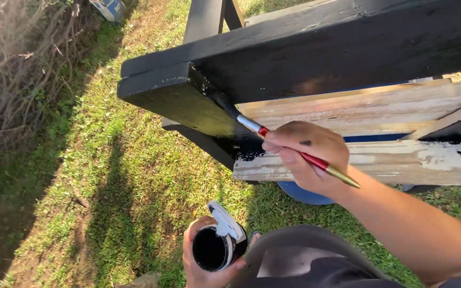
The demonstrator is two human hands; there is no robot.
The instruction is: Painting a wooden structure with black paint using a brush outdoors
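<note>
From the head camera, the right hand (306, 156) is closed around a thin paintbrush (289, 147), fingers pinching its red handle just below the silver ferrule. The handle ends in a gold tip that sticks out past the wrist toward the lower right. The dark bristles press against the black-painted end of a wooden bench (316, 58), at the corner where the top board meets the plank beneath. The upper boards are glossy black with wet-looking sheen; the lower boards (380, 109) are bare, weathered wood with flaking white patches, and a ragged black edge shows where the paint stops just beside the knuckles. A small black smear marks the back of the right hand.

The left hand (201, 264) sits low in the frame, wrapped around a small open paint can (213, 249) filled with black paint, its white lid tipped up at the rim. Below lies sunlit grass (134, 176) with bare dirt patches, dry brush at the left.
</note>
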